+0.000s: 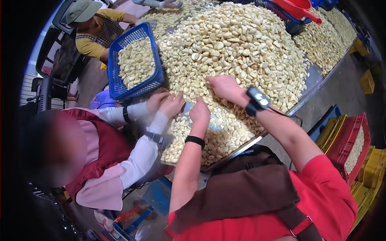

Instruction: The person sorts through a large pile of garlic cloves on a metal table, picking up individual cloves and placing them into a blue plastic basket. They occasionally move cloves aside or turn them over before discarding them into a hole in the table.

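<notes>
A large heap of pale cream pieces (pixel 241 44), like peeled garlic cloves or big flat beans, covers the metal table (pixel 313 82). My left hand (pixel 200 112) is low over a thinner layer near the table's front edge, its fingers curled together. To its right, my right hand (pixel 226 87) reaches to the foot of the heap with index finger and thumb close together. Whether a piece is in either hand is hidden or too small to see. A black band circles my left wrist, and a device is strapped on my right.
At left, a co-worker's hands (pixel 167 103) work beside mine. A blue basket (pixel 159 66) of pieces stands beyond them. Another person (pixel 90 30) is at the far left. A red scoop (pixel 295 8) lies at the back. Crates (pixel 341 148) stand at right.
</notes>
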The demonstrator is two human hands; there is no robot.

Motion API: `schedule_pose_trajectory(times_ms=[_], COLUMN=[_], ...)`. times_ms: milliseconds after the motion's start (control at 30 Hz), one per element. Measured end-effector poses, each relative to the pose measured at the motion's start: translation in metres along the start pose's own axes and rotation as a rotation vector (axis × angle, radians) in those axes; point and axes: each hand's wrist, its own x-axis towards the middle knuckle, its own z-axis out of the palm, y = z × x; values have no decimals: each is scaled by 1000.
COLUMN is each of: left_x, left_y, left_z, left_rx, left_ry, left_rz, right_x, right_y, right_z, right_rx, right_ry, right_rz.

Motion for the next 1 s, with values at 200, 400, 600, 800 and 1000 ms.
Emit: schedule_pose_trajectory(times_ms=[200, 400, 600, 800, 1000], left_x=[-10, 3, 1, -28, -44], left_y=[-5, -7, -38, -42, -10], left_z=[-8, -4, -18, -55, -59], left_rx=[6, 96, -1208, -2227, -2003], left_ry=[0, -50, -363, -706, -773], left_rz=[30, 78, -284, -145, -176], right_x=[11, -1, -58, -78, -92], right_y=[-4, 5, 63, 49, 36], right_z=[6, -4, -9, -17, -41], right_rx=[-392, 504, 675, 412, 179], right_ry=[-128, -138, 211, 118, 288], right_rz=[-49, 314, 77, 293, 416])
